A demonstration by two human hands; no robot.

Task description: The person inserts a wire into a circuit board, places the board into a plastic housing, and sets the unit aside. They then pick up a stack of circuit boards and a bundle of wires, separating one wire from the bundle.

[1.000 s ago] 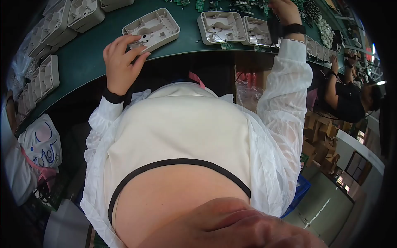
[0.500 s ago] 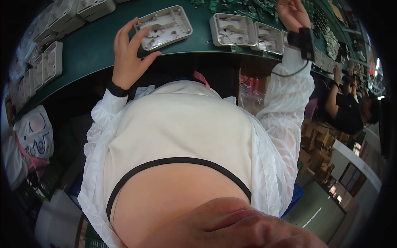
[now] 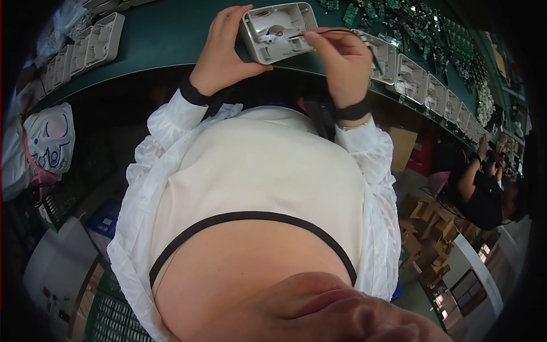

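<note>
A shallow light-grey plastic housing (image 3: 278,33) lies at the table's front edge, its ribbed inside facing up. My left hand (image 3: 223,54) grips its left end, fingers at the far corner and thumb along the near side. Over the housing's right end, my right hand (image 3: 346,62) is closed in a pinch on a thin black wire (image 3: 342,30). One end of that wire reaches into the housing. Its other part loops over the hand toward a narrow green circuit board (image 3: 377,64) hanging at the right.
More grey housings (image 3: 411,80) stand in a row along the right table edge, and others (image 3: 102,40) stand at the left. Green circuit boards (image 3: 393,20) are heaped behind. A co-worker in dark clothing (image 3: 484,191) sits far right. Cardboard boxes (image 3: 427,228) lie on the floor.
My right hand has come left from the circuit boards to the housing, now with a wire in its fingers. My left hand has closed from a spread pose onto the housing's end.
</note>
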